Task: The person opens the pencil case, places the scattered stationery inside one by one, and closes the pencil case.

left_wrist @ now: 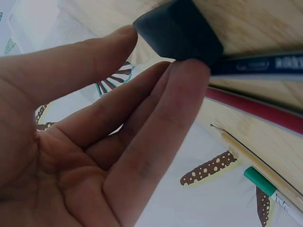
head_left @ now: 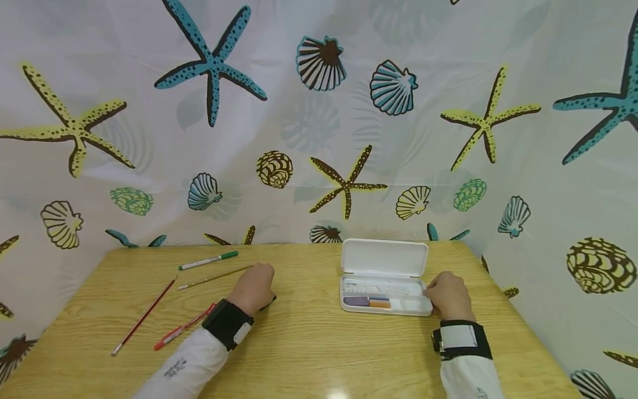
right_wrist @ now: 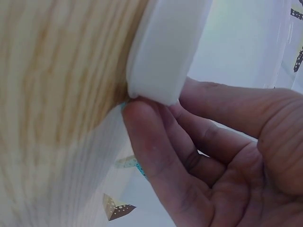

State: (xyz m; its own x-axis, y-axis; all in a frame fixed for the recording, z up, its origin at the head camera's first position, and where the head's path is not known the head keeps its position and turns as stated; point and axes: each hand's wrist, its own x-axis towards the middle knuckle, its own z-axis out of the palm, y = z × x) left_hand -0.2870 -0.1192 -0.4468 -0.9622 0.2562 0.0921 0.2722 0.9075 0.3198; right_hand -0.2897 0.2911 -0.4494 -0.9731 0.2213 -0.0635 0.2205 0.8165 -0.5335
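Observation:
My left hand (head_left: 256,288) rests on the wooden table (head_left: 319,349), left of centre. In the left wrist view its thumb and fingertips (left_wrist: 189,71) pinch the black cap of a dark blue pen (left_wrist: 265,64) that lies flat on the table. My right hand (head_left: 448,295) is at the right end of an open white pencil case (head_left: 384,280). Its fingers (right_wrist: 142,118) touch the case's corner (right_wrist: 163,52) and the thumb lies against the end wall. The case holds a purple eraser (head_left: 356,301) and an orange one (head_left: 380,302).
Left of my left hand lie a green-capped white marker (head_left: 208,260), a thin wooden pencil (head_left: 216,276), a red pencil (head_left: 144,317) and a red pen (head_left: 181,328). A curtain with starfish and shells (head_left: 319,138) closes in the table's back and sides.

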